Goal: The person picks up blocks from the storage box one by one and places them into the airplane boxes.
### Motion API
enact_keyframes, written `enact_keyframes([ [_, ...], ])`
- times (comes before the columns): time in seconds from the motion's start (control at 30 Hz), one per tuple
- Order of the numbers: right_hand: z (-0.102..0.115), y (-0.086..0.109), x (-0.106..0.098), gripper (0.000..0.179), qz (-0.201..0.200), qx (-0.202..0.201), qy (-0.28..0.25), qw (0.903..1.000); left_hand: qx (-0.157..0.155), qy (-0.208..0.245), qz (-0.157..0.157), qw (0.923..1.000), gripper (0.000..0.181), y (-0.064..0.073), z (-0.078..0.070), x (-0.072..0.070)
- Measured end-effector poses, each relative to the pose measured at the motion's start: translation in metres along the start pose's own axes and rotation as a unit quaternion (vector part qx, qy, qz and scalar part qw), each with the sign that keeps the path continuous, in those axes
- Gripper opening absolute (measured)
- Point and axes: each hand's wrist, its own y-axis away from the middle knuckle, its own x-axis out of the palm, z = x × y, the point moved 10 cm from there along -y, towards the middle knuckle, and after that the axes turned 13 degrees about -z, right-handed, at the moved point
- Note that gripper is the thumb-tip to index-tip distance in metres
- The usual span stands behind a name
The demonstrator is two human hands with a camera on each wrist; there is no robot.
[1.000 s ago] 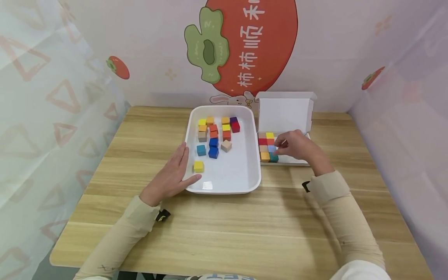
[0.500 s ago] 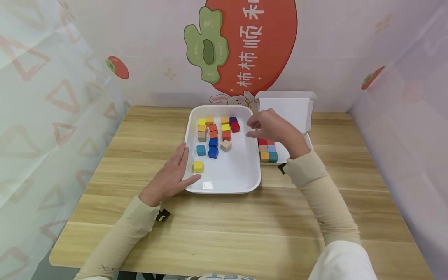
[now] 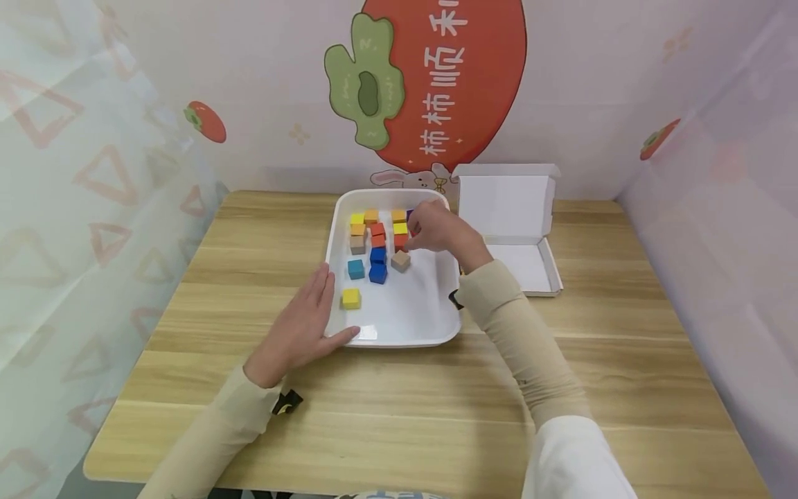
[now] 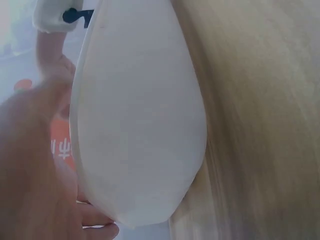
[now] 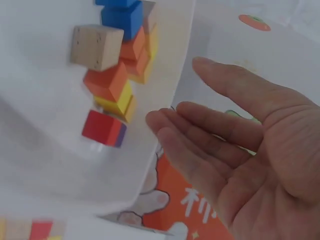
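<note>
My left hand (image 3: 293, 329) rests against the left rim of the white tray (image 3: 405, 315), fingers straight and thumb over the near edge. In the left wrist view the tray's outer wall (image 4: 140, 110) fills the middle. My right hand (image 3: 439, 229) hovers above the tray's far right part, partly covering the cubes there. The right wrist view shows its fingers apart from the thumb, with nothing between them. Closest to them are a red cube (image 5: 100, 126) and a purple cube (image 5: 121, 135). A plain wooden cube (image 3: 401, 261) and a blue cube (image 3: 377, 274) lie nearer the middle.
An open white box (image 3: 526, 267) with a raised lid (image 3: 506, 208) stands right of the tray; the right forearm hides its left part. Cubes (image 5: 40, 230) in it show in the right wrist view. A yellow cube (image 3: 351, 299) lies near the left hand's thumb.
My right hand has moved left from the cubes in the box, across the tray's right rim, to above the red and purple cubes. The left hand stays at the rim.
</note>
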Motion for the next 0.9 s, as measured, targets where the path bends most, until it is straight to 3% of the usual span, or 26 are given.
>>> enact_keyframes([
  [0.17,-0.011,-0.006,0.025,0.042,0.048,0.074,0.009,0.9960,0.011,0.008,-0.007,0.9999,0.122,0.003,-0.004,0.004],
  [0.3,-0.016,-0.007,0.045,0.057,0.079,0.106,0.020,0.9910,0.009,0.006,-0.009,0.9999,0.124,0.005,-0.002,0.007],
  [0.6,-0.022,-0.009,0.070,0.045,0.089,0.118,0.016,0.9889,0.021,-0.001,-0.018,0.9996,0.126,0.006,-0.004,0.009],
  [0.9,-0.021,-0.012,0.065,0.041,0.074,0.115,0.013,0.9905,0.025,-0.014,-0.022,0.9994,0.125,0.004,-0.006,0.005],
])
